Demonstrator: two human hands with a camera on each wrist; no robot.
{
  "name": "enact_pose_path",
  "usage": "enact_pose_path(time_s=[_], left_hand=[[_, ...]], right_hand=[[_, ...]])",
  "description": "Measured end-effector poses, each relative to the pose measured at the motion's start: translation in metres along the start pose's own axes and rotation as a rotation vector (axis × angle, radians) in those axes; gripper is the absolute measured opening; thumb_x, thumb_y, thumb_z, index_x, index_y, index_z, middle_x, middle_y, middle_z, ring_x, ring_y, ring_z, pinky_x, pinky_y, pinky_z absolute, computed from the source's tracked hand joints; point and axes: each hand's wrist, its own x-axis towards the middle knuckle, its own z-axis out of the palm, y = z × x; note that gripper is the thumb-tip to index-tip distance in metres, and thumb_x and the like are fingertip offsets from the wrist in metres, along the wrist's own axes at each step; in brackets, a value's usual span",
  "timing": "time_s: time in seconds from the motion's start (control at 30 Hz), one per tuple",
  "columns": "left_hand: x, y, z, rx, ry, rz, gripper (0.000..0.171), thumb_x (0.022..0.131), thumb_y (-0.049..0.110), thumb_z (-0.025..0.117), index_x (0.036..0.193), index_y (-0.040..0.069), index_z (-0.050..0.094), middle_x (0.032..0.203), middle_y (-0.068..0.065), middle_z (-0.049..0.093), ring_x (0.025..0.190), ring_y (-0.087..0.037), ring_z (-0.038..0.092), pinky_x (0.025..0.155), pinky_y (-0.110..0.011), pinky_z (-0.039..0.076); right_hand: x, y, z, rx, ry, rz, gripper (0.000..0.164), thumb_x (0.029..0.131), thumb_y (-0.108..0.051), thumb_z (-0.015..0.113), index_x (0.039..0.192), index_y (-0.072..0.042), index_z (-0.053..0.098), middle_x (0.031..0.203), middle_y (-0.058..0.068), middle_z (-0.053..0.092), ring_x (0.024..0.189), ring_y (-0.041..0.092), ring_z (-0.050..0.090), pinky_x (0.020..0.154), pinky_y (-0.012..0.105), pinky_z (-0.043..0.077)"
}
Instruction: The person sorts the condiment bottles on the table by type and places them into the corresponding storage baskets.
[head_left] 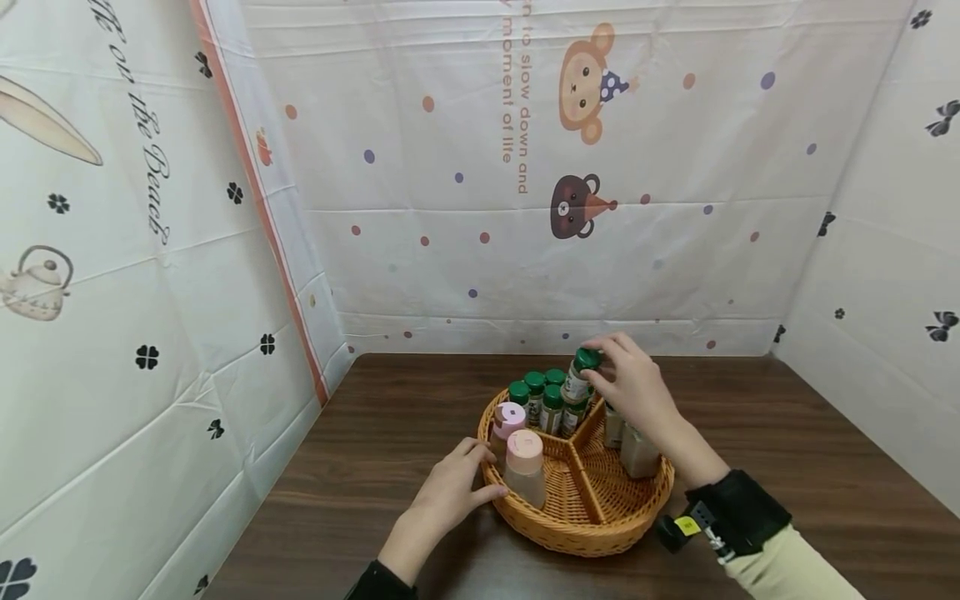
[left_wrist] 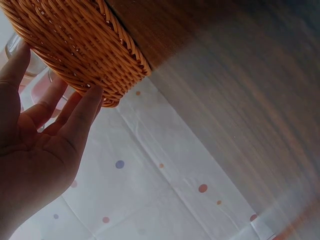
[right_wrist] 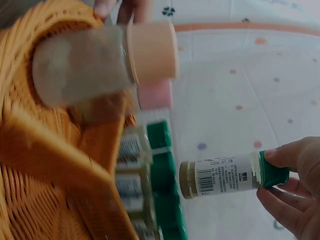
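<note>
My right hand (head_left: 633, 387) pinches the green cap of a small spice jar (right_wrist: 225, 175) between thumb and fingers. That jar, with a white printed label, is tilted above the back of a round wicker basket (head_left: 577, 542). Beneath it, several more green-capped jars (head_left: 552, 408) stand together in the basket's rear compartment. My left hand (head_left: 446, 492) rests against the basket's left rim, its fingers fairly straight and spread. Just inside that rim are a pink-capped bottle (head_left: 525, 475) and a jar with a lilac lid (head_left: 510, 419).
Wicker dividers (head_left: 588, 483) split the basket. Containers with pale contents (head_left: 637, 454) stand in its right compartment, partly behind my right forearm. A dark wood table (head_left: 375, 450) bears the basket, with printed white cloth (head_left: 450, 267) hanging behind and at both sides.
</note>
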Motion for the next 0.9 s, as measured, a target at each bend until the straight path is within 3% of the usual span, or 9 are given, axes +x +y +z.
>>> enact_pose_path(time_s=[0.5, 0.73, 0.9], left_hand=[[0.001, 0.001, 0.002, 0.009, 0.018, 0.027, 0.044, 0.087, 0.044, 0.074, 0.118, 0.013, 0.064, 0.122, -0.001, 0.058, 0.103, -0.018, 0.064, 0.087, -0.036, 0.056], [0.002, 0.002, 0.003, 0.007, 0.005, 0.027, 0.045, 0.087, 0.045, 0.074, 0.118, 0.014, 0.063, 0.122, -0.001, 0.058, 0.101, -0.017, 0.064, 0.086, -0.035, 0.056], [0.003, 0.001, 0.004, -0.001, -0.007, 0.026, 0.045, 0.087, 0.046, 0.073, 0.119, 0.014, 0.063, 0.122, -0.001, 0.057, 0.101, -0.016, 0.063, 0.085, -0.035, 0.056]], right_hand=[[-0.001, -0.024, 0.048, 0.008, -0.08, -0.054, 0.038, 0.088, -0.015, 0.077, 0.123, -0.01, 0.065, 0.117, 0.009, 0.06, 0.097, 0.022, 0.066, 0.077, 0.034, 0.06], [-0.003, -0.015, 0.068, -0.116, -0.128, -0.067, 0.038, 0.086, -0.019, 0.079, 0.12, -0.01, 0.065, 0.114, 0.009, 0.061, 0.084, 0.018, 0.064, 0.07, 0.034, 0.055], [-0.005, -0.012, 0.073, -0.235, -0.154, -0.084, 0.036, 0.083, -0.021, 0.082, 0.113, -0.009, 0.066, 0.11, 0.009, 0.067, 0.097, 0.026, 0.064, 0.082, 0.041, 0.056]])
